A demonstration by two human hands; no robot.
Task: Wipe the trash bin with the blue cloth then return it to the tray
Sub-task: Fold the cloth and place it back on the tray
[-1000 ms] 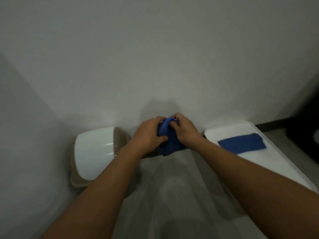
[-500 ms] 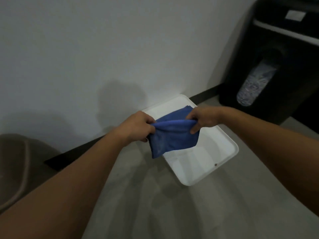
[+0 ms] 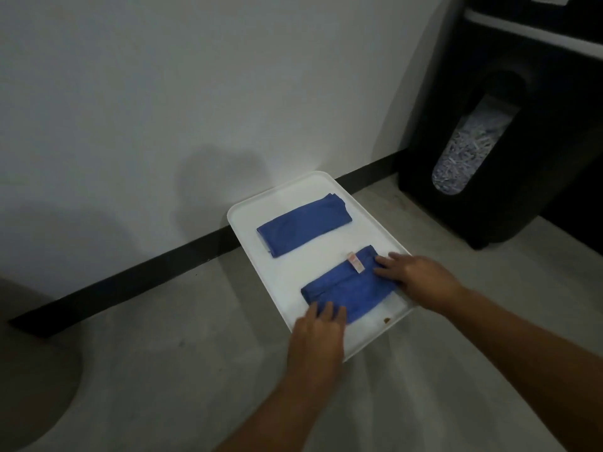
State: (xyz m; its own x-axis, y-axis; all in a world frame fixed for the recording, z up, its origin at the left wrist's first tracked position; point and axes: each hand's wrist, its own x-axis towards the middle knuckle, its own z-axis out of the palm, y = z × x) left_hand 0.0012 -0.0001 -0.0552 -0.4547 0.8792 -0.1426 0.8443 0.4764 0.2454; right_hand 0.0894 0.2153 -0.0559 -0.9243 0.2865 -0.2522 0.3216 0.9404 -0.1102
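A white tray [image 3: 375, 220] lies on the floor against the wall. A folded blue cloth [image 3: 350, 290] with a small pink label lies flat on the tray's near half. My left hand [image 3: 318, 334] rests with flat fingers on the cloth's near-left corner. My right hand [image 3: 416, 277] presses its fingertips on the cloth's right end. Neither hand grips it. A second folded blue cloth [image 3: 303, 225] lies on the tray's far half. The trash bin shows only as a dark rounded shape [image 3: 29, 370] at the lower left edge.
A black paper shredder [image 3: 509, 132] with a window full of shreds stands at the right, close to the tray's far corner. A black baseboard [image 3: 130, 278] runs along the white wall. A small brown speck [image 3: 387, 320] sits on the tray's near rim.
Both hands carried the blue cloth from beside the bin to the right, over the tray, and laid it folded on the tray's near half. The fingers have gone from gripping to lying flat.
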